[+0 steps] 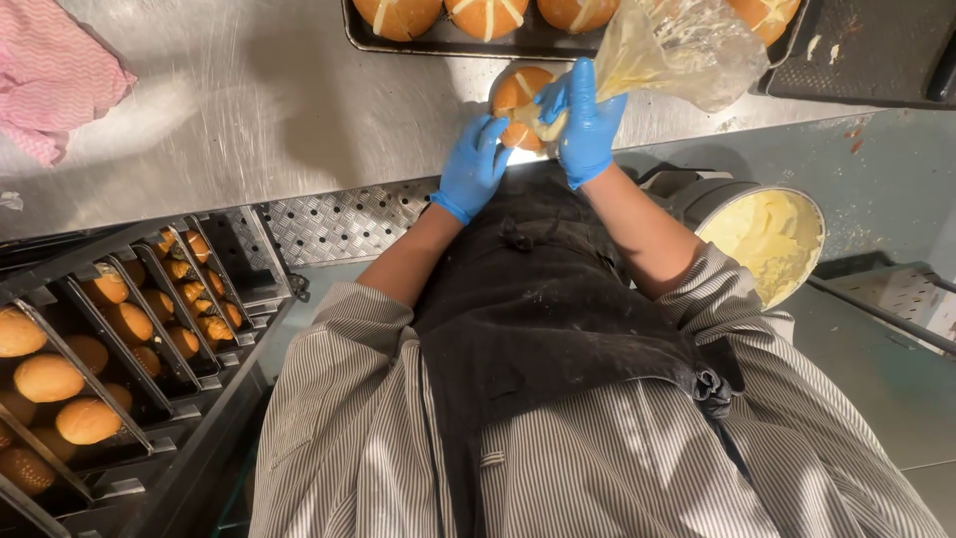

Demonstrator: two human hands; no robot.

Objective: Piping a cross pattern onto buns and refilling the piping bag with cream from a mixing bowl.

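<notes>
Blue-gloved, the left hand (471,167) cupped a bun (520,102) from its near side, fingers curled closed around the crust, at the front edge of the steel bench (259,110). The right hand (588,125) was clamped shut around the neck of a clear piping bag (677,50), which swelled up and away to the right of the bun with pale cream inside. The bag's long axis ran slantwise — fat end far and to the right, narrow tip pointing down-left into the bun's side, where a smear of cream showed. Both hands were touching the bun or just beside it; the left held it, while the right met it only through the bag's tip.

Just beyond the bun sat a dark tray (438,42) of more buns with pale crosses. Far left of the bun lay a pink cloth (50,80). Below and to the right of the bun, off the bench, stood a round tub (772,239) of the same pale cream. Down to the left — well apart from the bun — a rack (110,329) held rows of plain buns on several shelves. Nothing stood between the hands and the bun.
</notes>
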